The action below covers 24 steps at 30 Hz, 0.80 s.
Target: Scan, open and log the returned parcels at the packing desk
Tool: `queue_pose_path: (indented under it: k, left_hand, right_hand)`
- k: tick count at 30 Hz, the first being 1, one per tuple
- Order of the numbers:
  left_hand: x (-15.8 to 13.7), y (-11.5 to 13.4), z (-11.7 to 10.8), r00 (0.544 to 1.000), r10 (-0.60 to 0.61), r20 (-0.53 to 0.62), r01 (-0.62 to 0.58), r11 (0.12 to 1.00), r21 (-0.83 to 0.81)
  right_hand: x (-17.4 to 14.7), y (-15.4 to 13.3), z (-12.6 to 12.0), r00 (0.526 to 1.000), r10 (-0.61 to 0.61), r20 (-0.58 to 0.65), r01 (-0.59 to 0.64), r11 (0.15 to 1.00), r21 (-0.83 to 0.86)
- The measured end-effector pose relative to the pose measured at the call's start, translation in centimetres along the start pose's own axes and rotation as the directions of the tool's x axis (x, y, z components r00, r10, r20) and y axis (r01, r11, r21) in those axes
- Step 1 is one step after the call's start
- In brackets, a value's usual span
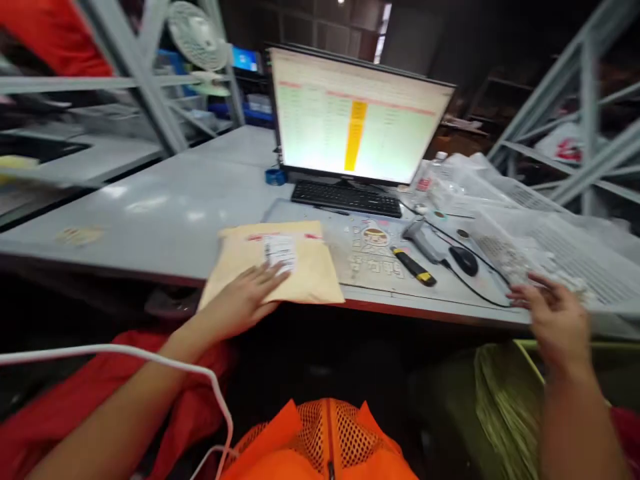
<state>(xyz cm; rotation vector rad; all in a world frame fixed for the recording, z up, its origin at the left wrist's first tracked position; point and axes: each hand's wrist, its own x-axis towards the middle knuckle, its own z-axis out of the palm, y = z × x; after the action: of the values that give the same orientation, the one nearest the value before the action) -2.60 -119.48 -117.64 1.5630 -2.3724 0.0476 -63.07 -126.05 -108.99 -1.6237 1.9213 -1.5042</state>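
Note:
My left hand [253, 293] lies flat on a yellow mailing envelope [310, 267], its fingers stretched out beside a white printed label [281, 252]. The envelope rests at the front edge of the table. Far to the right, my right hand [555, 313] hovers at the table edge by a white plastic basket [575, 247] with small white bits inside. Its fingers are loosely bent and apart, slightly blurred, and I see nothing held in them. A black mouse [464, 260] is to the left of that hand.
Behind the mat stand a monitor [360, 120] and a black keyboard [346, 197]. A yellow-black utility knife [414, 267] and a grey barcode scanner [423, 241] with a cable lie on the mat. A white cable [150, 358] crosses my left forearm. A green bin [505, 400] stands below right.

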Motion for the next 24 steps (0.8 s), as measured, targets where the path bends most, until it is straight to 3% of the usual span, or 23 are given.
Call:
queue_pose_path:
  k: [2, 5, 7, 10, 14, 19, 21, 23, 24]
  left_hand:
    - [1.5, 2.8, -0.1, 0.996, 0.049, 0.073, -0.047, 0.998, -0.031]
    - [3.4, 6.5, -0.5, 0.984, 0.071, 0.163, -0.068, 0.997, -0.020]
    - [4.4, 8.4, -0.7, 0.983, 0.029, 0.180, -0.031, 0.999, 0.008]
    - [6.0, 10.8, -0.4, 0.989, -0.013, 0.145, 0.008, 0.999, 0.032]
    - [8.3, 13.3, 1.6, 0.983, -0.018, 0.182, -0.001, 0.995, 0.104]
    - [9.0, 14.5, 3.9, 0.995, 0.013, 0.102, -0.034, 0.978, 0.207]
    - [8.9, 15.1, 4.3, 0.994, 0.048, 0.095, -0.067, 0.975, 0.210]
    - [8.9, 16.1, 4.8, 0.989, 0.124, 0.084, -0.138, 0.973, 0.188]
    - [8.9, 16.7, 5.2, 0.983, 0.168, 0.073, -0.178, 0.968, 0.175]
  right_hand:
    - [3.3, -1.8, 6.9, 0.982, -0.045, 0.184, 0.080, 0.979, -0.186]
    - [7.0, -3.6, 15.5, 0.917, -0.054, 0.395, 0.250, 0.850, -0.464]
    - [8.3, -4.3, 19.3, 0.875, 0.023, 0.483, 0.304, 0.751, -0.586]
    - [9.0, -5.0, 22.7, 0.884, 0.138, 0.446, 0.257, 0.654, -0.711]
    - [9.5, -5.2, 24.2, 0.912, 0.219, 0.347, 0.134, 0.641, -0.756]
    - [11.1, -6.7, 22.6, 0.878, 0.221, 0.425, 0.174, 0.680, -0.712]
    - [11.1, -8.5, 20.5, 0.794, 0.216, 0.568, 0.208, 0.781, -0.589]
    - [10.3, -10.9, 18.0, 0.649, 0.159, 0.744, 0.213, 0.901, -0.378]
    - [9.7, -12.2, 16.7, 0.609, 0.094, 0.787, 0.199, 0.943, -0.266]
